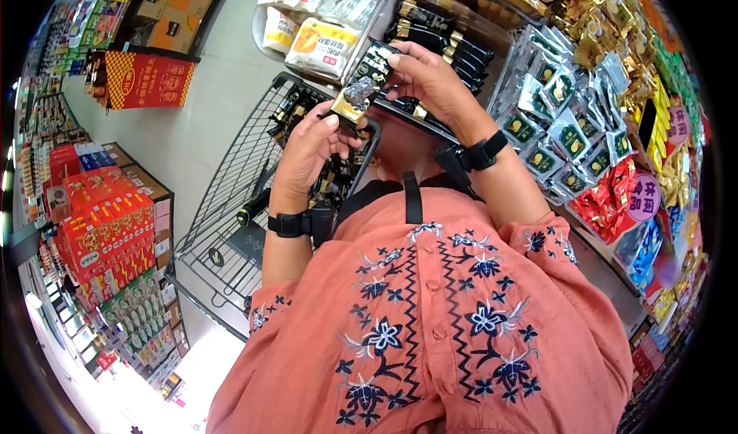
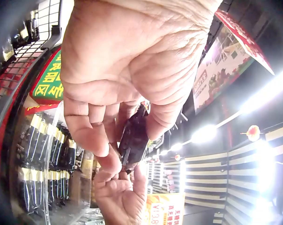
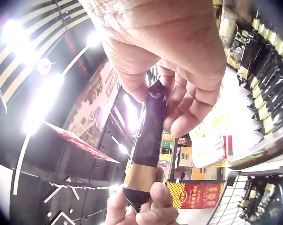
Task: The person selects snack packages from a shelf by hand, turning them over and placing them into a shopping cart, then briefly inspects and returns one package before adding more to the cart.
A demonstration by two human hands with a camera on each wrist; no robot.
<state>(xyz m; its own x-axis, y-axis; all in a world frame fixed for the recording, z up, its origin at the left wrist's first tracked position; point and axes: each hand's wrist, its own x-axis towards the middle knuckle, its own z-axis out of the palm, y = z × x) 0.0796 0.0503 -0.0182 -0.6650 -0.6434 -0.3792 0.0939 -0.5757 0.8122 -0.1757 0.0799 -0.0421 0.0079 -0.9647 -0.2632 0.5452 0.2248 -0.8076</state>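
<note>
Both hands hold one black snack packet (image 1: pixel 363 86) with a gold lower end and a food picture, tilted in front of the body in the head view. My left hand (image 1: pixel 309 148) pinches its gold end between thumb and fingers. The opposite, black end is pinched by my right hand (image 1: pixel 432 82). Seen from the right wrist, the packet's plain dark back (image 3: pixel 148 131) carries a gold band near the left fingertips. Under the left forearm, a wire shopping cart (image 1: pixel 223 196) contains several similar black-and-gold packets (image 1: pixel 332 179).
Just beyond the hands, a clear bin (image 1: pixel 265 46) holds white and yellow bags (image 1: pixel 321 46). Black-and-gold packets (image 1: pixel 465 65) fill the neighbouring bin. Silver-green packets (image 1: pixel 569 138) lie heaped at right. Red boxes (image 1: pixel 104 215) are stacked across the aisle floor (image 1: pixel 165 138).
</note>
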